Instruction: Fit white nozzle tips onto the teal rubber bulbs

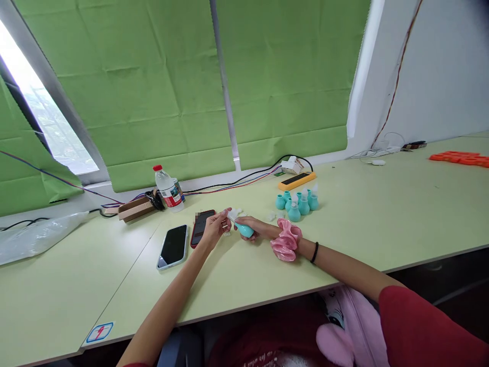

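My right hand [254, 228] is closed around a teal rubber bulb [245, 231], which lies tilted with its neck toward the upper left. At that neck, my left hand [218, 224] pinches a small clear plastic tip [231, 215]. The two parts meet or nearly touch; the exact joint is too small to make out. Several more teal bulbs [294, 212] stand grouped to the right of my hands, some with clear tips on top. Small whitish clear pieces [272, 216] lie on the table between my hands and that group.
Left of my hands lie a white-cased phone [172, 246] and a red-cased phone [197, 232]. Behind them stand a red-capped bottle [168, 189] and an open cardboard box [137, 208]. A yellow power strip [297, 181] and cables run along the back; orange pieces [460, 158] lie far right.
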